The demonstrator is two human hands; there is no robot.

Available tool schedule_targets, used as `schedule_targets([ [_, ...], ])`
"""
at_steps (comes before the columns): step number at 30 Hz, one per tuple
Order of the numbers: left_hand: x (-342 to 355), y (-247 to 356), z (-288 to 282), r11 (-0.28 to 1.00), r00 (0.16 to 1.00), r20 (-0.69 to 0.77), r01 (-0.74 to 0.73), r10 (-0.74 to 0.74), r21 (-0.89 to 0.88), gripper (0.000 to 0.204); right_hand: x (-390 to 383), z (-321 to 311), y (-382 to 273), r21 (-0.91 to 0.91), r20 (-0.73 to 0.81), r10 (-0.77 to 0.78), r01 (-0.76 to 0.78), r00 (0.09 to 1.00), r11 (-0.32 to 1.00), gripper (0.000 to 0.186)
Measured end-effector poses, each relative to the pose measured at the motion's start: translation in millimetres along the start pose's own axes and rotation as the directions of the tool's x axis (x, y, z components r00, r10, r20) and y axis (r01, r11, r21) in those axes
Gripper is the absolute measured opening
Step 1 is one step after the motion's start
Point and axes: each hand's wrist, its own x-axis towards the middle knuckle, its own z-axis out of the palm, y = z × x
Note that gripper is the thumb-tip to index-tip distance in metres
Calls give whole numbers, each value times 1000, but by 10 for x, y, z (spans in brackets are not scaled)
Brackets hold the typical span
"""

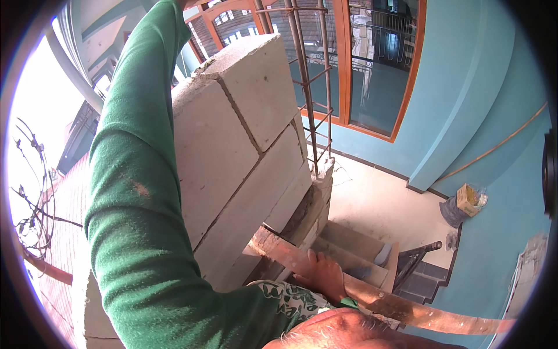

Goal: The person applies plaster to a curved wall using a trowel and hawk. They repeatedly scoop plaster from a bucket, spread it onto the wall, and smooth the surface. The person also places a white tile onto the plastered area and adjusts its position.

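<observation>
My left arm, in a green sleeve, reaches up along a wall of large pale blocks [232, 151]. Only a sliver of my left hand [190, 3] shows at the top edge, so its fingers and anything in them are hidden. Lower down, my right hand [326, 274] is closed over a long, worn wooden plank [407, 305]. One end of this plank lies against the foot of the block wall; its other end stretches off to the lower right. Dark joints run between the blocks, and the uppermost block [256, 87] rises beside my left forearm.
Upright rebar [308, 87] stands just past the wall's end, before an orange-framed window [383, 70]. Below are concrete steps [354, 244] and a dark metal railing [415, 262]. A dark bucket [451, 212] and a box [467, 199] sit by the blue wall. Tangled cables [35, 198] hang at left.
</observation>
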Motion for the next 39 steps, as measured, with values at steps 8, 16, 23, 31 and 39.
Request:
schedule_targets([
  [8, -101, 97, -21, 935, 929, -101, -353, 355, 36, 32, -1, -16, 10, 11, -5, -15, 15, 1000, 1000, 85],
  [16, -179, 425, -228, 937, 942, -173, -314, 288, -151, 35, -12, -33, -18, 37, 10, -1, 0, 1000, 999, 88],
  [23, 312, 829, -16, 892, 946, 61, -322, 320, 318, 24, 38, 16, 112, -55, -70, 44, -48, 997, 997, 83],
  [31, 471, 669, 328, 925, 960, -165, -265, 227, -272, 31, 10, 17, 43, -5, -5, 18, -18, 1000, 1000, 88],
  [39, 266, 594, 187, 695, 991, 53, -49, 125, -717, 48, -1, 51, 6, 36, 43, -23, 22, 999, 999, 91],
])
